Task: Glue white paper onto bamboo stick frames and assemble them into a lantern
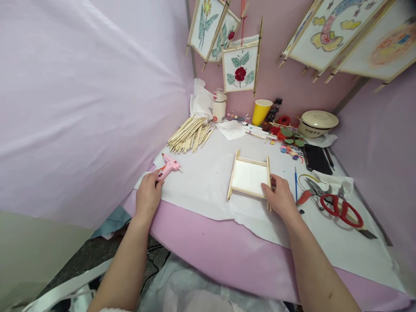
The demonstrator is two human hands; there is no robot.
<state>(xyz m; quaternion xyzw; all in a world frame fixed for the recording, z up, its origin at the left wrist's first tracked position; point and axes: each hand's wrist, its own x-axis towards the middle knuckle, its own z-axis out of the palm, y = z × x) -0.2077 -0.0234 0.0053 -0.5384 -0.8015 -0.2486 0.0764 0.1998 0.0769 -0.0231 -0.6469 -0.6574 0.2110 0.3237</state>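
My left hand (147, 195) rests at the left edge of the white paper, its fingers closed round the handle of a pink glue gun (169, 166) that lies on the table. My right hand (281, 198) grips the near right corner of a small wooden stick frame (249, 177) with white paper stretched across it. The frame lies flat in the middle of the white sheet (208, 182).
A pile of wooden sticks (190, 133) lies at the back left beside a white bottle (219, 106) and a yellow cup (261, 112). Red scissors (338, 208), pliers, a blue pencil (295, 182), a lidded bowl (316, 123) and coloured trimmings sit right. Painted paper frames (240, 67) hang above.
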